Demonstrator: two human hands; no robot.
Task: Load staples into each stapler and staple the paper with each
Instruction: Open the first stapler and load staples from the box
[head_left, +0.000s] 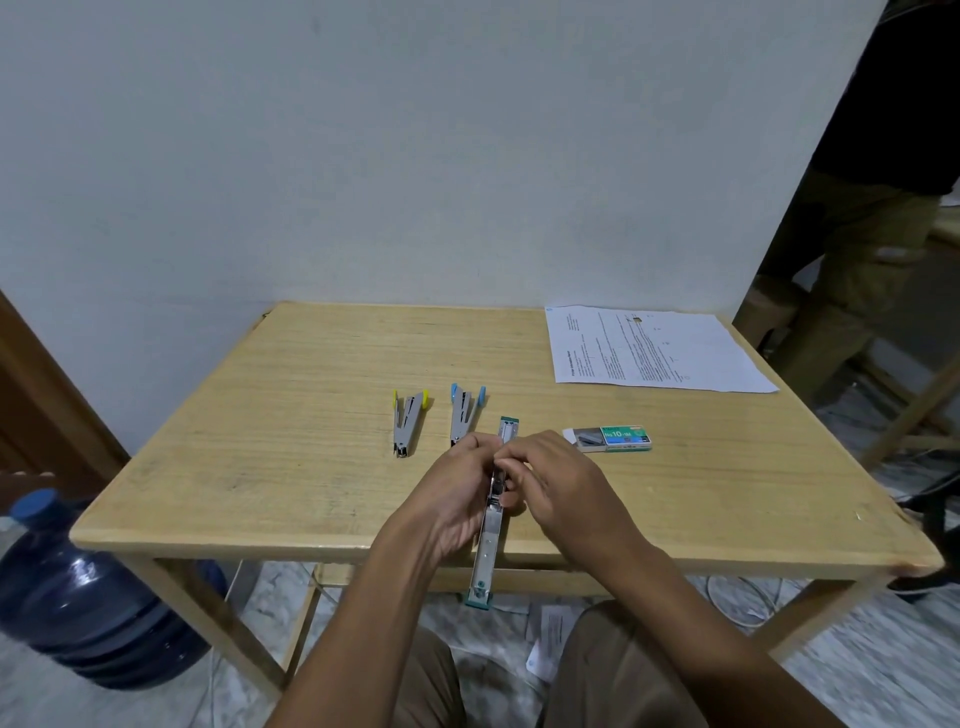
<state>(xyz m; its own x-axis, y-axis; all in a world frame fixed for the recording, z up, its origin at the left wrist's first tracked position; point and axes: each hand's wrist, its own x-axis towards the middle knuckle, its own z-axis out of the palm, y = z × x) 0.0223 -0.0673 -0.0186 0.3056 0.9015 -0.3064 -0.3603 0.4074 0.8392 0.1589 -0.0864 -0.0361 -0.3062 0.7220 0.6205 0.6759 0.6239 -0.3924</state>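
Observation:
A green-tipped stapler (488, 545) is swung fully open into one long strip over the table's front edge. My left hand (457, 493) grips its middle from the left. My right hand (550, 478) pinches at the same spot from the right, fingertips on the staple channel. A yellow-tipped stapler (406, 423) and a blue-tipped stapler (464, 415) lie half open on the table beyond my hands. An open box of No.10 staples (610, 439) lies to the right. A printed paper sheet (654, 348) rests at the far right corner.
The wooden table (270, 415) stands against a white wall. A blue water jug (78, 597) sits on the floor at the left. A person in dark clothes (883, 182) stands at the right. Papers and cables lie on the floor under the table.

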